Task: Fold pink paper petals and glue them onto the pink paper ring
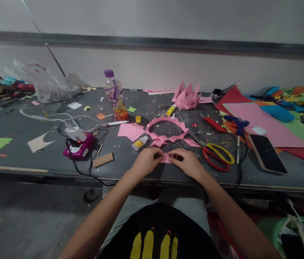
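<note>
At the table's front edge, a small piece of pink paper (pixel 166 158) lies between my hands. My left hand (pixel 148 162) pinches its left side, and the fingers of my right hand (pixel 186 161) are closed on its right side. Parts of the paper are hidden under my fingertips. Just beyond it sits a ring of folded pink paper (pixel 152 135) with a zigzag rim. Loose folded pink pieces (pixel 193 142) lie close by it. To the left of the ring is a small glue bottle (pixel 140 143) on its side, with pink sheets (pixel 130 131) behind it.
Scissors (pixel 218 157) with red and yellow handles lie right of my right hand, near a phone (pixel 266 153) and a blue glue gun (pixel 236 123). A drink bottle (pixel 115 95) and a spiky pink paper flower (pixel 186 96) stand farther back. A purple power strip (pixel 80 146) with cables is at left.
</note>
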`<state>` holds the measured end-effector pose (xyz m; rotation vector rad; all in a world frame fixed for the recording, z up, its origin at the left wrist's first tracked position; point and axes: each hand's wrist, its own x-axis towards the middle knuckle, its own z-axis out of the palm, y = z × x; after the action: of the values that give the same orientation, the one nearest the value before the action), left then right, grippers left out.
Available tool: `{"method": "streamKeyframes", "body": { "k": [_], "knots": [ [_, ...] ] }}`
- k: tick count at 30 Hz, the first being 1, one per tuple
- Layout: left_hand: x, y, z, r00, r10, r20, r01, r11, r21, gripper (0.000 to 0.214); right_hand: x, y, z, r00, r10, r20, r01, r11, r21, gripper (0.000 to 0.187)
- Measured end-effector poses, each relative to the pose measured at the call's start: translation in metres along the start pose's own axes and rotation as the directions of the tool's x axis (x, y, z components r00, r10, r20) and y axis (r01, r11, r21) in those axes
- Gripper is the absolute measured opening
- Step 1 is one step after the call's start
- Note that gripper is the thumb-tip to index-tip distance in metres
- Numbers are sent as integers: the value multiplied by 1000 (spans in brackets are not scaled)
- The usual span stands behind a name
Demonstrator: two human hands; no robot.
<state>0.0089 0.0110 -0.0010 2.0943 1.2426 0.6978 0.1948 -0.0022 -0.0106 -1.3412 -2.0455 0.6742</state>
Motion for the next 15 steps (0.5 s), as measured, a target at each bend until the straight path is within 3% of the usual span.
{"method": "streamKeyframes", "body": {
  "k": [7, 15],
  "knots": [
    [4, -9, -8, 989, 122, 81, -124, 992, 25, 13, -1, 0, 3, 995, -95, -10, 95, 994, -50, 11],
    [1, -14, -18, 911, 336, 239, -388, 893, 226, 19, -4, 10, 4, 954, -299, 22, 299, 942, -151, 26]
  ]
}}
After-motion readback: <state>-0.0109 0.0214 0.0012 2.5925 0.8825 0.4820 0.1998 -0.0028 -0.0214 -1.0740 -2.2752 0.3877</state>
